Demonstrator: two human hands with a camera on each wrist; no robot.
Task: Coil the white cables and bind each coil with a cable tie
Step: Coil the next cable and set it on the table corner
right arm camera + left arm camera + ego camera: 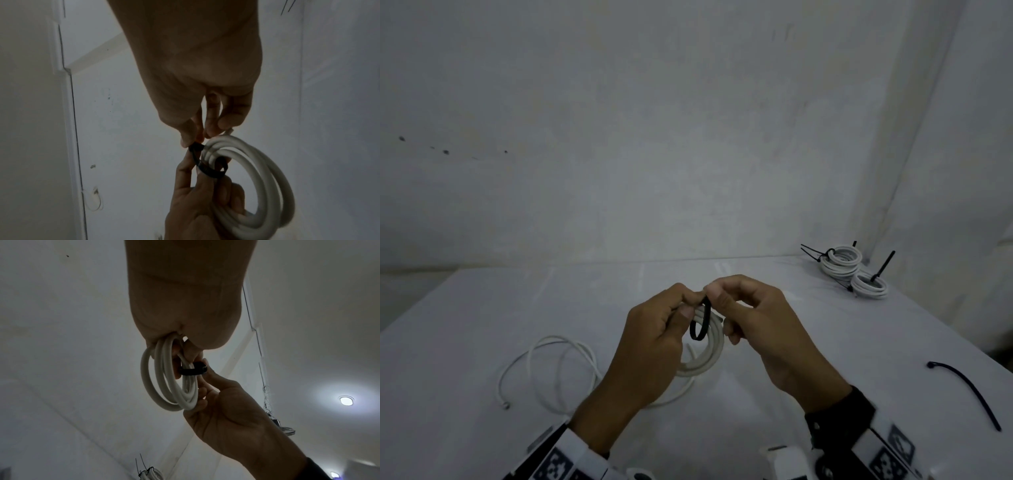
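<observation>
Above the middle of the table both hands hold a white cable coil [710,354]. A black cable tie [701,325] is looped round one side of the coil. My left hand [686,306] grips the coil [164,382], its thumb and fingers by the tie's loop [207,170]. My right hand [714,296] pinches the tie's upper end [195,146] between thumb and forefinger, while its other fingers touch the coil's top [224,141]. From the left wrist view the tie [192,369] crosses the strands, with the right hand [207,386] below it. Part of the coil is hidden behind the left palm.
A loose white cable [551,370] lies on the white table [791,342] at the left, running under my left wrist. Two bound coils [840,262] [869,286] with black tie tails sit at the back right corner. A spare black cable tie [969,390] lies near the right edge.
</observation>
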